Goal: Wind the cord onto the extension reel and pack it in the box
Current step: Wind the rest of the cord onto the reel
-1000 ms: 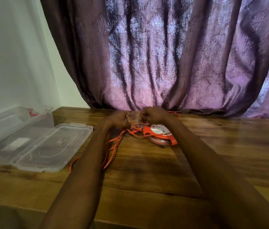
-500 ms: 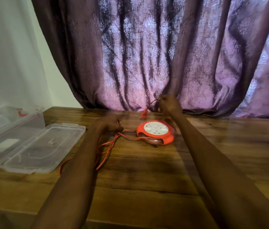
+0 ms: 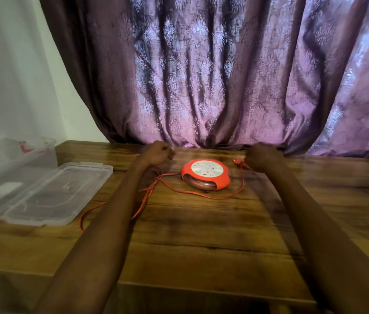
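The scene is dim and warm, with the brightest light glowing through the curtain (image 3: 213,71) at the far side, which shines violet along its folds and falls dark between them. The white wall (image 3: 13,71) at the far left is evenly lit and pale. A soft sheen lies on the far part of the wooden table (image 3: 201,234), while its near edge sinks into shadow. Both forearms read as dark shapes with little detail. The whole picture is slightly soft, with motion smear on the clear box (image 3: 2,159) at the left and on the right side. Straight lines bow outward toward the edges.
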Action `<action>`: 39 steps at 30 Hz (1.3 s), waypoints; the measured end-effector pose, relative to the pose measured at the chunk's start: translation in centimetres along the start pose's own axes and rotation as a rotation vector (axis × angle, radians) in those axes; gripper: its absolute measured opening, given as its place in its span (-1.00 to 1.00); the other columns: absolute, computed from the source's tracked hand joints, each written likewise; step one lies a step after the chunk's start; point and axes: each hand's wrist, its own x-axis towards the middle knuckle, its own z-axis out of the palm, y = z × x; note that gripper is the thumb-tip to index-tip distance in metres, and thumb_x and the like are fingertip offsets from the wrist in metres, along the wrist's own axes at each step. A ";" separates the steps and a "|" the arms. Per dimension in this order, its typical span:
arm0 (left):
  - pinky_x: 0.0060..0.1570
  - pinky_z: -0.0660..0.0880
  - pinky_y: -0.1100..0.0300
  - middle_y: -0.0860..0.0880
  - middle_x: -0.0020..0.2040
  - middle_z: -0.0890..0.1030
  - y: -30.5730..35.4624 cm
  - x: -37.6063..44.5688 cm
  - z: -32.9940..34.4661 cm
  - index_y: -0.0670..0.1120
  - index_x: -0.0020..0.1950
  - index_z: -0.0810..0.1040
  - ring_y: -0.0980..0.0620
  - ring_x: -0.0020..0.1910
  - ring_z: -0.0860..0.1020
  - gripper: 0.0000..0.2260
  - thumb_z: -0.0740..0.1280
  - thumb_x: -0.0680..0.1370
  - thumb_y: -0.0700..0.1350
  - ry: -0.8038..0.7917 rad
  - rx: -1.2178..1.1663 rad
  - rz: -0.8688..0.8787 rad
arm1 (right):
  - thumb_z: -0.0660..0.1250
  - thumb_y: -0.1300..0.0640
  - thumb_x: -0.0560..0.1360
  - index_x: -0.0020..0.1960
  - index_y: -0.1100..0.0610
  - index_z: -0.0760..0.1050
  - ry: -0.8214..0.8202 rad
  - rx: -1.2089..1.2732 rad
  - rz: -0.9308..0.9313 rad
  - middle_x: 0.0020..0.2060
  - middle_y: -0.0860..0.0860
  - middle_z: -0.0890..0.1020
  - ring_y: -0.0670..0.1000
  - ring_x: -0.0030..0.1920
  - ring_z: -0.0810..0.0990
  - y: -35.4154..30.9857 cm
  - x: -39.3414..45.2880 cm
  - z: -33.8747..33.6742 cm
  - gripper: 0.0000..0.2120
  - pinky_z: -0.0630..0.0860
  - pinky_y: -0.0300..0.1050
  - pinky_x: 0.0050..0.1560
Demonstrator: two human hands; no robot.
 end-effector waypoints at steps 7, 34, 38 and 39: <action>-0.40 0.43 0.21 -0.12 -0.22 0.60 0.1 -1.0 -0.8 -0.17 -0.03 0.53 0.08 -0.54 0.54 -0.85 0.18 0.63 -0.29 -0.091 -0.134 -0.102 | 0.41 -0.52 0.23 0.54 -0.09 0.23 -0.414 0.241 -0.376 0.49 -0.06 0.38 0.02 0.43 0.40 -6.5 1.1 2.2 0.02 0.30 -0.15 0.33; -0.03 0.52 0.16 -0.16 -0.01 0.61 -0.1 -2.7 0.5 -0.36 0.32 0.48 0.00 -0.08 0.54 -0.73 0.26 0.62 -0.33 -0.204 -0.463 -0.098 | 0.22 -0.67 0.04 0.57 -0.19 -0.33 -0.069 -0.068 -0.621 0.56 0.03 0.13 0.26 0.45 0.31 -10.0 1.8 5.4 0.32 0.10 0.29 0.41; -0.35 0.48 0.38 -0.01 -0.16 0.68 0.3 -2.7 0.8 -0.21 0.16 0.52 0.18 -0.29 0.57 -0.87 0.26 0.63 -0.28 -0.242 -0.535 -0.083 | 0.27 -0.63 0.06 0.62 -0.11 -0.21 0.225 -0.057 -0.740 0.50 0.06 0.22 0.33 0.28 0.42 -10.1 1.0 5.7 0.33 0.18 0.22 0.28; -0.38 0.44 0.35 -0.02 -0.19 0.67 0.3 -2.5 0.6 -0.19 0.12 0.54 0.16 -0.34 0.56 -0.89 0.30 0.62 -0.23 -0.220 -0.533 -0.093 | 0.27 -0.63 0.06 0.63 -0.08 -0.17 0.272 -0.063 -0.760 0.51 0.07 0.22 0.34 0.28 0.41 -10.1 1.0 5.6 0.33 0.21 0.24 0.28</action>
